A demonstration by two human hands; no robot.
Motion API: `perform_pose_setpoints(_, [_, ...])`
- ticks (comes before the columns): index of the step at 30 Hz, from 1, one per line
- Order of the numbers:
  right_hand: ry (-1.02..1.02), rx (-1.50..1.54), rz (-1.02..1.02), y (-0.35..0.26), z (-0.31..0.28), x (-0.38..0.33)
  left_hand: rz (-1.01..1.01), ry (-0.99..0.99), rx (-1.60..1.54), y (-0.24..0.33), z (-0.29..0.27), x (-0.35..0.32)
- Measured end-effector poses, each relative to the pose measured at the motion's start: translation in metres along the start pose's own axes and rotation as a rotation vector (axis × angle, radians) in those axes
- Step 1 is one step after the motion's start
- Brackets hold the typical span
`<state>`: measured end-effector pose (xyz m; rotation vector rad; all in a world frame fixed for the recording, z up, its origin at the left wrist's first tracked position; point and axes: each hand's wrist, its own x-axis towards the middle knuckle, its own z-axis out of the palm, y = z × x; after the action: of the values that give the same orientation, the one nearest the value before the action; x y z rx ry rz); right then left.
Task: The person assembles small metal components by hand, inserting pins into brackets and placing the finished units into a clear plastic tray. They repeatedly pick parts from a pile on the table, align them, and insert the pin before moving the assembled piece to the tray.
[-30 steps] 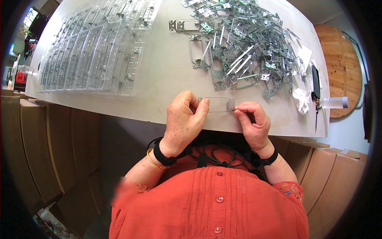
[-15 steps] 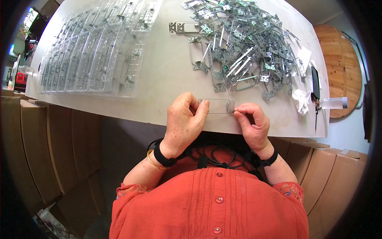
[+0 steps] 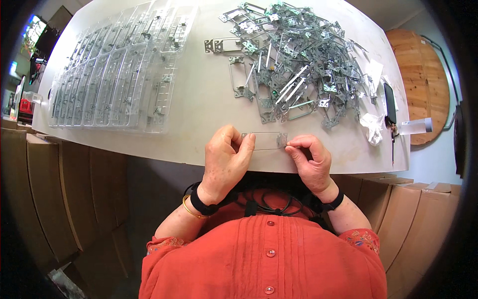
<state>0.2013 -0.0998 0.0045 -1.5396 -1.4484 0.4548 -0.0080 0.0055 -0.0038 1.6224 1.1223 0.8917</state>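
Observation:
Between my hands, at the near edge of the table, is a thin rectangular metal frame [image 3: 282, 140] with small plates at both ends. My left hand [image 3: 228, 155] pinches its left end between thumb and bent fingers. At the other end, my right hand [image 3: 312, 160] is closed, thumb and forefinger pressed together on the frame's right plate; whether a smaller piece is in that pinch cannot be made out. Beyond my hands lies a large tangled pile of similar metal frames [image 3: 303, 65]. A few separate frames [image 3: 239, 75] lie at the pile's left side.
Clear plastic trays [image 3: 107, 84] holding metal parts cover the left of the white table [image 3: 194, 99]. Crumpled tissue [image 3: 372, 128], a dark phone [image 3: 390, 103] and a clear cylinder [image 3: 416, 126] lie at the right. Cardboard boxes [image 3: 418, 219] stand below on both sides.
The view has shifted slightly, so the table's contents appear moved a little. Both hands keep their hold on the metal frame, with hardly any change in grip.

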Motion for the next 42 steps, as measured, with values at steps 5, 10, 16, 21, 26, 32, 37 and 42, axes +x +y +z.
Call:
perform_pose_setpoints(5, [0.023, -0.022, -0.053, 0.001, 0.002, 0.002, 0.000, -0.002, -0.008, 0.001, 0.001, -0.001])
perform_pose_setpoints(10, [-0.013, -0.028, 0.001, -0.002, -0.001, 0.000, 0.030, 0.015, 0.003, 0.002, 0.001, 0.000])
perform_pose_setpoints(16, [0.010, -0.032, -0.048, 0.001, 0.000, 0.001, 0.014, 0.013, -0.003, 0.004, 0.000, 0.000])
perform_pose_setpoints(21, [0.011, -0.048, -0.076, 0.002, 0.001, 0.002, 0.040, 0.019, 0.019, 0.004, 0.000, 0.000])
perform_pose_setpoints(26, [0.002, -0.029, -0.063, 0.000, 0.000, 0.001, 0.019, 0.014, 0.008, 0.003, 0.000, -0.001])
perform_pose_setpoints(32, [0.018, -0.016, -0.067, 0.001, -0.001, -0.001, -0.003, -0.002, -0.017, 0.001, 0.001, -0.001])
perform_pose_setpoints(37, [0.042, 0.008, -0.088, 0.005, -0.001, -0.004, -0.018, -0.015, -0.009, -0.002, 0.001, -0.002])
perform_pose_setpoints(42, [0.058, 0.198, 0.066, 0.007, -0.004, -0.008, -0.046, -0.057, 0.013, 0.000, -0.002, -0.001])
